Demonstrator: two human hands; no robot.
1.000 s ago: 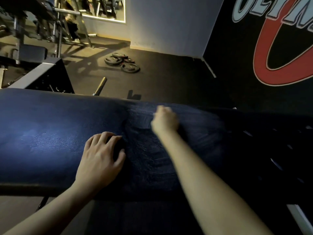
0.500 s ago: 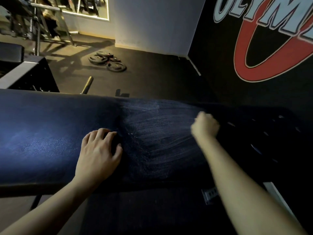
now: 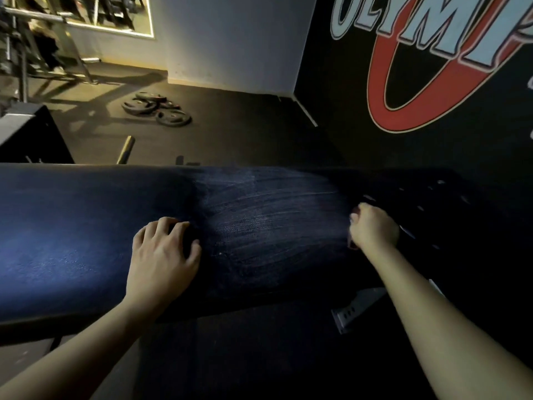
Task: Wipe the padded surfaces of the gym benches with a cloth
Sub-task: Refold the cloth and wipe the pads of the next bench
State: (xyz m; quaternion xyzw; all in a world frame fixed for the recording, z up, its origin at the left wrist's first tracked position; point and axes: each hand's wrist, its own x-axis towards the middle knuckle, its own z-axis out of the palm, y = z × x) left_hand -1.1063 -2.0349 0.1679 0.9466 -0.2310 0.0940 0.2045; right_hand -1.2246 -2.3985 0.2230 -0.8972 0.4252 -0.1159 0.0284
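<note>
Your right hand (image 3: 373,229) sits at the right end of the dark blue bench pad (image 3: 86,226), fingers curled into a fist around the cloth (image 3: 351,243). Only a small reddish edge of the cloth peeks out on the hand's left side; the rest is hidden under your palm. Pale wipe streaks (image 3: 259,215) cover the pad between your two hands. Your left hand (image 3: 161,255) rests near the pad's middle, fingers loosely bent and spread, holding nothing. Weight plates (image 3: 161,109) lie on the floor beyond the bench, and a metal bracket (image 3: 354,308) shows below the pad's near edge.
</note>
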